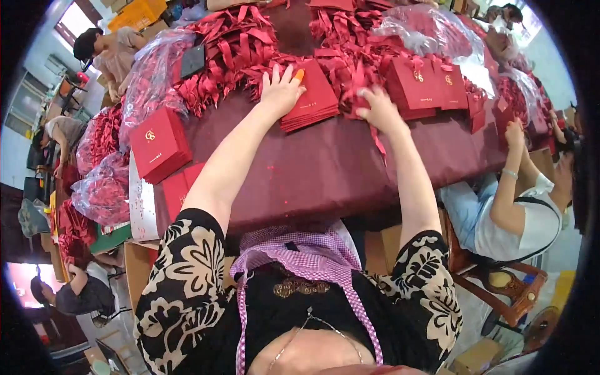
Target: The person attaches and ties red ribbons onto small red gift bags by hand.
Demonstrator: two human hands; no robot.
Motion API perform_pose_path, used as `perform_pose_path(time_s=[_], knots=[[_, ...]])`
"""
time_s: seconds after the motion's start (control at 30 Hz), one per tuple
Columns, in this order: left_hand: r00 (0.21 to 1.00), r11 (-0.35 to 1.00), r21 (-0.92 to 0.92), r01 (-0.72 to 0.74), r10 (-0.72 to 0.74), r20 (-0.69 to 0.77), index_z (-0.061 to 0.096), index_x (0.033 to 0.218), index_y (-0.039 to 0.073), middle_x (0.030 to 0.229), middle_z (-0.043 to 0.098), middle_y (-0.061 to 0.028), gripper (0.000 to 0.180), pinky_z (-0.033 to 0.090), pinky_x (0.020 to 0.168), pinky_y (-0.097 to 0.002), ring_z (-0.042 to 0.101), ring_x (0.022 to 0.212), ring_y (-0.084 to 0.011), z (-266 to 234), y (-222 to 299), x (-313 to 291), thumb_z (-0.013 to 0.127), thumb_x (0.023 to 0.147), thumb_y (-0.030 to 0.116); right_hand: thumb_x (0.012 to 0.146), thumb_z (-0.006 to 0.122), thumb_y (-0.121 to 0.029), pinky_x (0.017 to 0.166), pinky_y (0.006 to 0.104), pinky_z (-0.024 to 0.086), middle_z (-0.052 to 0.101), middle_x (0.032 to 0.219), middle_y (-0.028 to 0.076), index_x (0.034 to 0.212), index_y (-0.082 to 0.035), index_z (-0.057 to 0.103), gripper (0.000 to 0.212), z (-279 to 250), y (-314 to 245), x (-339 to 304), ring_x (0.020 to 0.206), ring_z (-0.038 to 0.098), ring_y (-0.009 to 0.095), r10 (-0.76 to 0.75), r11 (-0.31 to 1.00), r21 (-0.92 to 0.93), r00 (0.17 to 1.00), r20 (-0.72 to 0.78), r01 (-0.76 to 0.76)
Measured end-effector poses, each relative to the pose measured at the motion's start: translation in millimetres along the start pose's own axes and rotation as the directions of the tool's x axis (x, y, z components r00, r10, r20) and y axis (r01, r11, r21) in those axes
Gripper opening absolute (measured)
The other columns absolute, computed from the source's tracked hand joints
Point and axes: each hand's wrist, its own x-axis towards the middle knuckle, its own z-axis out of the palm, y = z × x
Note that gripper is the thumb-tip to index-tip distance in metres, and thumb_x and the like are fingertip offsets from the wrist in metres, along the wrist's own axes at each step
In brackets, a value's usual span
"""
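My left hand (280, 91) lies with fingers spread at the left edge of a stack of flat red paper bags (310, 103). An orange cover (299, 75) sits on one of its fingertips. To the right of that stack, my right hand (379, 110) is over a tangle of red ribbons (351, 84). Its fingers are smeared by motion, so I cannot tell whether they grip a ribbon. One loose red ribbon (379, 142) hangs below it on the dark red tablecloth (300, 169).
More red bags are stacked at the left (159, 144) and right (417, 84). Ribbon heaps (234, 47) and clear plastic sacks (153, 84) line the far side, with a dark flat box (192, 61) among them. A co-worker (512, 212) sits close on my right; others work at the left.
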Motion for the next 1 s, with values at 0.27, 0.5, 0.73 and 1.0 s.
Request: perform_pose_path(time_s=[0.27, 0.5, 0.73, 1.0], knots=[[0.978, 0.999, 0.023, -0.022, 0.026, -0.209, 0.051, 0.131, 0.014, 0.142, 0.041, -0.0176, 0.048, 0.026, 0.101, -0.0685, 0.033, 0.131, -0.0485, 7.4, -2.7, -6.6, 0.052, 0.092, 0.042, 0.080, 0.064, -0.011, 0.079, 0.0459, 0.050, 0.058, 0.095, 0.020, 0.096, -0.002, 0.058, 0.019, 24.6, -19.4, -73.8, 0.090, 0.058, 0.039, 0.106, 0.980, 0.192, 0.964, -0.245, -0.058], [0.961, 0.998, -0.059, -0.009, -0.007, -0.277, 0.048, 0.134, 0.017, 0.141, 0.041, -0.0167, 0.050, 0.027, 0.099, -0.0686, 0.033, 0.131, -0.0461, -11.8, 5.0, 2.1, 0.058, 0.089, 0.036, 0.085, 0.065, -0.008, 0.091, 0.0300, 0.045, 0.066, 0.113, 0.011, 0.124, -0.002, 0.059, 0.039, -22.4, -36.4, -85.2, 0.105, 0.059, 0.016, 0.203, 0.551, 0.818, 0.978, 0.057, -0.162], [0.878, 0.985, -0.130, -0.118, 0.042, -0.477, 0.051, 0.130, 0.018, 0.140, 0.041, -0.0153, 0.045, 0.030, 0.096, -0.0666, 0.037, 0.127, -0.0443, -36.0, 0.1, -9.2, 0.059, 0.086, 0.026, 0.085, 0.056, 0.000, 0.096, 0.0371, 0.044, 0.060, 0.122, 0.017, 0.126, -0.006, 0.056, 0.041, -58.4, 6.3, -120.3, 0.112, 0.057, 0.030, 0.037, 0.949, 0.315, 0.997, -0.065, -0.015], [0.844, 0.877, -0.476, -0.064, -0.207, -0.495, 0.064, 0.110, 0.004, 0.105, 0.066, -0.0141, 0.028, 0.050, 0.082, -0.0349, 0.064, 0.096, -0.0281, -141.8, -0.7, -142.4, 0.066, 0.085, 0.016, 0.084, 0.059, -0.006, 0.089, 0.0441, 0.045, 0.059, 0.112, 0.019, 0.120, 0.000, 0.056, 0.037, -4.3, -55.3, -159.6, 0.100, 0.054, 0.037, -0.157, 0.988, -0.013, 0.981, -0.117, 0.156]])
